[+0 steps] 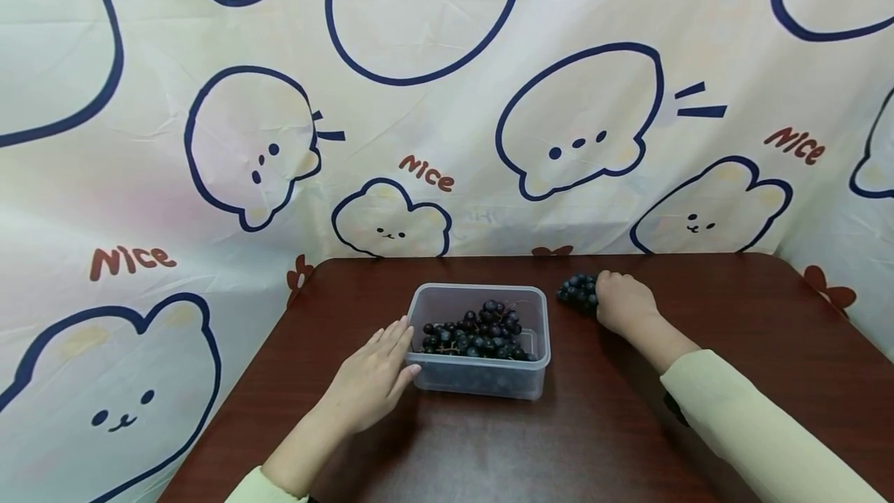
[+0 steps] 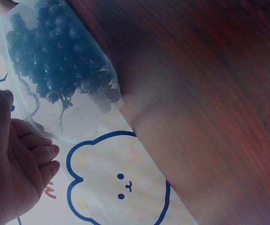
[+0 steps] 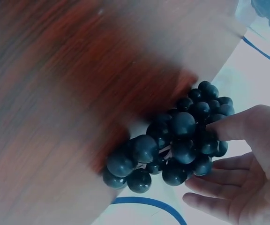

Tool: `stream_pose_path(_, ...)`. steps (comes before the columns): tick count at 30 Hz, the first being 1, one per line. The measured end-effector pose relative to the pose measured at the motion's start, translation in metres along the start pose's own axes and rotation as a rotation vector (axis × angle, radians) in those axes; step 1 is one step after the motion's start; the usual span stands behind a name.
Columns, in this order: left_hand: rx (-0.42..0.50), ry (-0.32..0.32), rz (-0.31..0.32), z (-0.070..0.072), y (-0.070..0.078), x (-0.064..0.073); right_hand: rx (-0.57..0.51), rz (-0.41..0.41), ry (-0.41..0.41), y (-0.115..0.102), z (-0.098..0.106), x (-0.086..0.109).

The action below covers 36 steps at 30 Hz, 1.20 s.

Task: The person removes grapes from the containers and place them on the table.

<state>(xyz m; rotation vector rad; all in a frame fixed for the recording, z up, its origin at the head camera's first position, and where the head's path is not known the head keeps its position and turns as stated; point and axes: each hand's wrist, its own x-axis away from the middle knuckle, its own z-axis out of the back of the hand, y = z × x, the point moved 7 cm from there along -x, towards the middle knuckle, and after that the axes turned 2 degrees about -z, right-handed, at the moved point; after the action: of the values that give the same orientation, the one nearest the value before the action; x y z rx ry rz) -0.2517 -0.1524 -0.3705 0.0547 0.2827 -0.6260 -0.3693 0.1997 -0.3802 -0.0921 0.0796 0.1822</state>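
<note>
A clear plastic container (image 1: 478, 380) stands on the table, with dark grapes (image 1: 482, 332) on their stems inside. My left hand (image 1: 373, 372) rests against its left side, fingers straight and thumb at the near corner. In the left wrist view the grapes (image 2: 55, 51) show through the see-through wall. To the right of the container, my right hand (image 1: 625, 303) holds another bunch of dark grapes (image 1: 577, 293) at its right end. The right wrist view has the thumb pressed on this bunch (image 3: 182, 126), the other fingers on the far side.
The dark brown wooden table (image 1: 503, 449) reaches back to a pale curtain (image 1: 475, 123) printed with blue cartoon outlines. The held bunch is near the table's back edge. Light green sleeves (image 1: 754, 425) cover both forearms.
</note>
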Motion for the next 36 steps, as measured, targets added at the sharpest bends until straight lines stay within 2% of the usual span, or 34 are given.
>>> stream_pose_path(11, 0.014, 0.003, 0.003, 0.000, -0.001, 0.001, -0.003, 0.033, 0.025, -0.009, 0.010, 0.002)
stream_pose_path(21, 0.005, 0.001, -0.002, -0.001, -0.001, 0.001, 0.014, 0.089, 0.176, -0.032, 0.039, 0.004)
stream_pose_path(27, 0.001, 0.000, -0.003, 0.000, 0.000, 0.000, -0.040, 0.139, 0.292, -0.052, 0.060, 0.010)
stream_pose_path(31, 0.001, -0.004, -0.001, -0.001, 0.000, 0.000, -0.078, 0.203, 0.376, -0.070, 0.072, 0.017)
stream_pose_path(34, 0.002, -0.003, -0.001, -0.001, 0.000, 0.000, -0.092, 0.247, 0.397, -0.085, 0.077, 0.021)
stream_pose_path(36, 0.001, -0.003, 0.002, -0.001, 0.000, 0.000, -0.108, 0.262, 0.375, -0.094, 0.079, 0.023)
